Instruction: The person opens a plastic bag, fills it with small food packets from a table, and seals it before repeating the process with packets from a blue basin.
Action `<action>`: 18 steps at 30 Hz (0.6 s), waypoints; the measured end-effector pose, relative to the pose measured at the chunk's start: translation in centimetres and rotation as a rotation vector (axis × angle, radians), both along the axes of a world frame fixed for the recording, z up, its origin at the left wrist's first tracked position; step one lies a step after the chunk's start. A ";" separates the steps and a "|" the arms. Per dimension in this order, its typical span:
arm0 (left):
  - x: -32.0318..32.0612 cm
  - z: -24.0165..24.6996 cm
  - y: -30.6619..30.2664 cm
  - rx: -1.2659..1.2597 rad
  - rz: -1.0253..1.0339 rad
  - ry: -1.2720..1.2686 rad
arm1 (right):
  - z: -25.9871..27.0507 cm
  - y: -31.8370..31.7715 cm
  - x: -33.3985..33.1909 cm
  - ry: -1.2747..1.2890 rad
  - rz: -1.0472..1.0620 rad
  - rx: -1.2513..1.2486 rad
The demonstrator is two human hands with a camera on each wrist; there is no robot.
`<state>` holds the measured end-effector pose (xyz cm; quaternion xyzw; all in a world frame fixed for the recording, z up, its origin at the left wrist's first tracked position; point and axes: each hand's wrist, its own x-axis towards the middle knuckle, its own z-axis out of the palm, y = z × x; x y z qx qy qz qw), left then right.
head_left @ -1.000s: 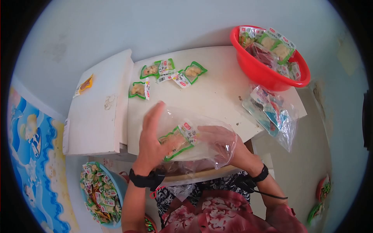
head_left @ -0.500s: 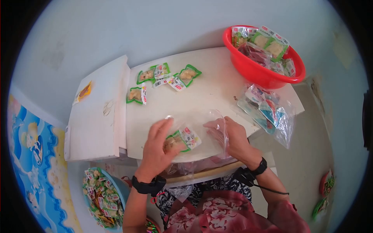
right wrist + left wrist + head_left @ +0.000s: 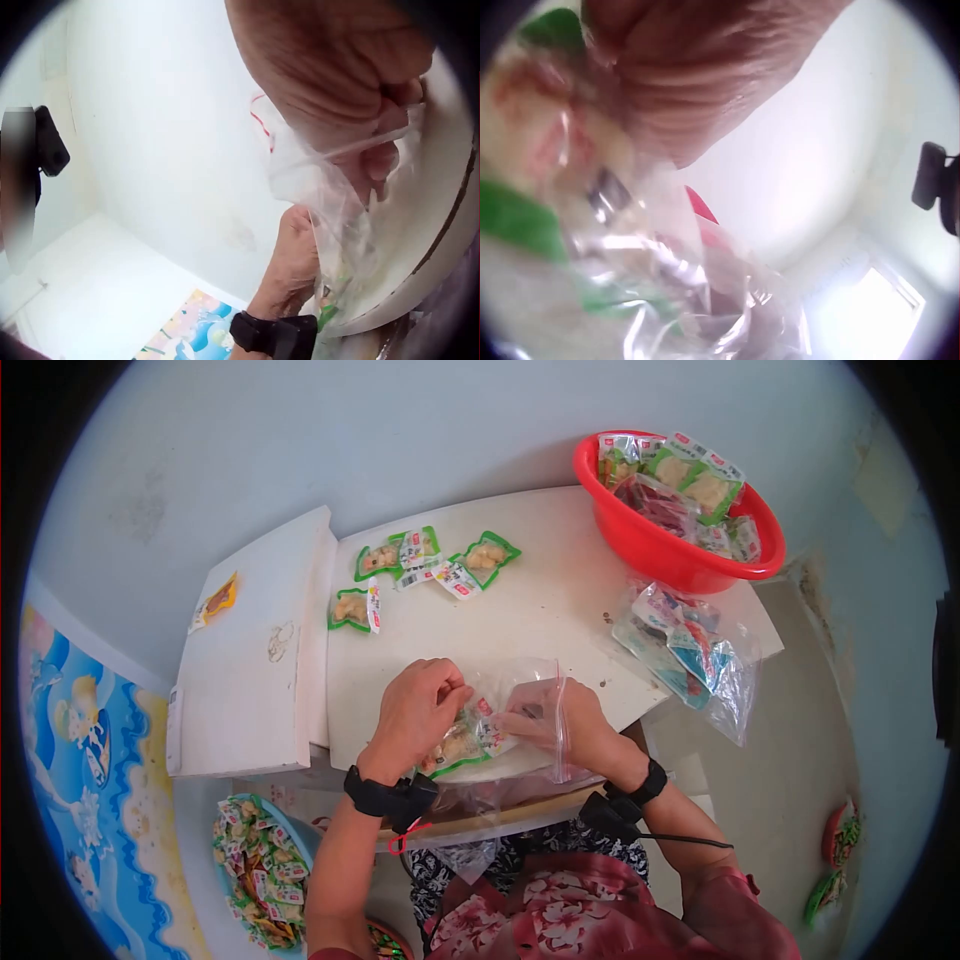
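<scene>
On the table's front part lies a clear zip bag with a green-edged snack packet inside. My left hand pinches the bag's far left part with curled fingers, above the packet. From the right, my right hand reaches in through the bag's mouth, its fingers pointing left near the packet's printed end. The right wrist view shows the seal strip crossing that hand and clear film over its fingers. In the left wrist view, the packet and crinkled film lie beside the left hand.
Several green-edged packets lie at the table's back left. A red basin of packets stands at the back right, with a filled clear bag before it. A yellow packet lies on the left cabinet. A blue tub holds many packets.
The left hand's spread fingers have closed on the bag. The right hand has moved left, deeper into the bag, after drawing back to its mouth. The packet lies slightly nearer the table's front edge.
</scene>
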<state>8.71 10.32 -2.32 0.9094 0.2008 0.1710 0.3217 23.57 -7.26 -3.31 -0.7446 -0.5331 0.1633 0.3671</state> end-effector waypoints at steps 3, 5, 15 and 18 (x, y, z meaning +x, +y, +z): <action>-0.9 -0.6 0.5 0.179 0.090 -0.045 | 0.6 -0.8 0.3 0.042 0.043 -0.092; -1.6 -1.0 0.9 0.167 0.145 -0.060 | 1.2 -1.4 0.4 0.061 0.063 -0.141; -3.0 -2.7 2.3 0.527 0.370 -0.164 | 0.3 -2.1 -0.8 0.003 0.061 -0.088; -3.3 -2.7 2.5 0.267 0.409 -0.105 | -0.1 -2.2 -0.8 0.000 0.089 -0.038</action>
